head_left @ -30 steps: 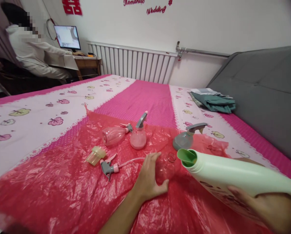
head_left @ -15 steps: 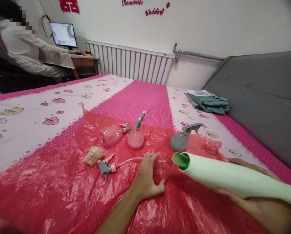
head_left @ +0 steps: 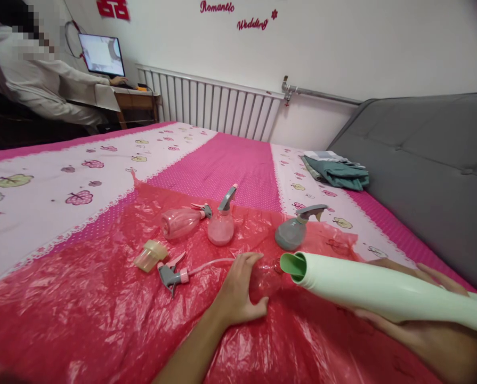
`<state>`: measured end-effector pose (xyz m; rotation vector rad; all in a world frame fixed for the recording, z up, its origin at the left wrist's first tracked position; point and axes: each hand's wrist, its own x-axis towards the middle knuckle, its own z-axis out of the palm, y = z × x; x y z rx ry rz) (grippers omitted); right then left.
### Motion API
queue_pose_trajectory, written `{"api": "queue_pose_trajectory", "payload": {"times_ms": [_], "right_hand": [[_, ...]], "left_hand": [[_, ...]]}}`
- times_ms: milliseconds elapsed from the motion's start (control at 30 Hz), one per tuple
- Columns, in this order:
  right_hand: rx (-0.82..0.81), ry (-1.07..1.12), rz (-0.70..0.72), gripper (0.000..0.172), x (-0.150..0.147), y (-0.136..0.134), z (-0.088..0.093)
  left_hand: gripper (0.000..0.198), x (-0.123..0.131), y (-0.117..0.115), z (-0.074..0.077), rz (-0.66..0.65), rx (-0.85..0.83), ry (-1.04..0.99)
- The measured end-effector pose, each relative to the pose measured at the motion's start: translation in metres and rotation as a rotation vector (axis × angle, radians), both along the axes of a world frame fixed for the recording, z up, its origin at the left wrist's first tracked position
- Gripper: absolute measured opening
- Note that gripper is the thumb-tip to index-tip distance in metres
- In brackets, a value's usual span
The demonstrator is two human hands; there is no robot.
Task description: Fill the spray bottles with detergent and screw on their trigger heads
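Note:
My left hand [head_left: 240,293] curls around a clear, round spray bottle body [head_left: 264,274] without its sprayer head, lying on the red plastic sheet [head_left: 114,325]. My right hand [head_left: 426,336] grips a long pale green bottle [head_left: 366,285], held nearly level. Its green spout [head_left: 292,265] is right at the clear bottle's neck; whether they touch I cannot tell. Left of my left hand lies a grey and pink sprayer head [head_left: 172,274] with a thin tube. A yellowish cup-like piece [head_left: 151,256] rests beside it.
Beyond my hands, a pink spray bottle [head_left: 221,229] and a grey one [head_left: 291,234] stand upright, while another pink spray bottle [head_left: 182,221] lies on its side. Folded clothes [head_left: 334,168] lie near the grey headboard [head_left: 430,138]. A person [head_left: 42,80] sits at a desk with a monitor [head_left: 102,55].
The view has shifted slightly. The green spout now sits closer to the clear bottle's neck. Both hands keep their holds, and the person's hand at the desk has moved a little.

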<state>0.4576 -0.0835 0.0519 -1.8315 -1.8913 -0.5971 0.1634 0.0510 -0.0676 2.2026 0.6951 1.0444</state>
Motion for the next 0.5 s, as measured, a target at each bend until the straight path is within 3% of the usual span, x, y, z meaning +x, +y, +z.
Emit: {"api": "queue_pose_trajectory", "payload": {"times_ms": [133, 500], "right_hand": [[0.030, -0.113, 0.088, 0.065, 0.004, 0.001, 0.002], [0.025, -0.111, 0.049, 0.072, 0.015, 0.001, -0.004]], "left_hand": [[0.086, 0.000, 0.001, 0.000, -0.003, -0.004, -0.001], [0.085, 0.001, 0.001, 0.000, 0.007, -0.004, -0.009]]}}
